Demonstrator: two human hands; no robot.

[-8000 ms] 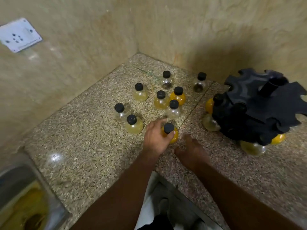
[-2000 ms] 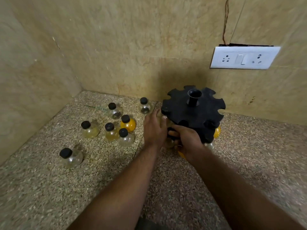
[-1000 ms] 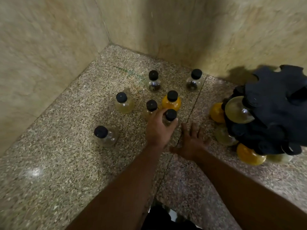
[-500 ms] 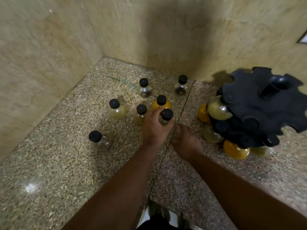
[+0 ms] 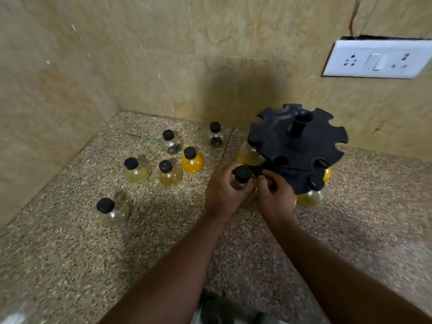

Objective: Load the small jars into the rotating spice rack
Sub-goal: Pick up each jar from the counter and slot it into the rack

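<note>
Gripping a black-capped jar point(image 5: 242, 177) at frame centre, your left hand point(image 5: 223, 191) sits beside the spice rack point(image 5: 301, 146); your right hand point(image 5: 275, 195) seemingly grips its lower tier. Six loose jars point(image 5: 169, 174) stand on the table point(image 5: 70, 253), left.

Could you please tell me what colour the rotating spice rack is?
The spice rack is plain black, clearest in the head view.

Left grip point(image 5: 224, 190) wrapped round a clear black-capped jar point(image 5: 243, 174), right at the lower tier of the black spice rack point(image 5: 301, 148). Right grip point(image 5: 275, 197) just beside it, fingers curled at the rack edge; hold unclear. Six loose jars point(image 5: 169, 174) stand on the speckled table point(image 5: 163, 237), left of the rack. A few jars are hanging in slots.
</note>
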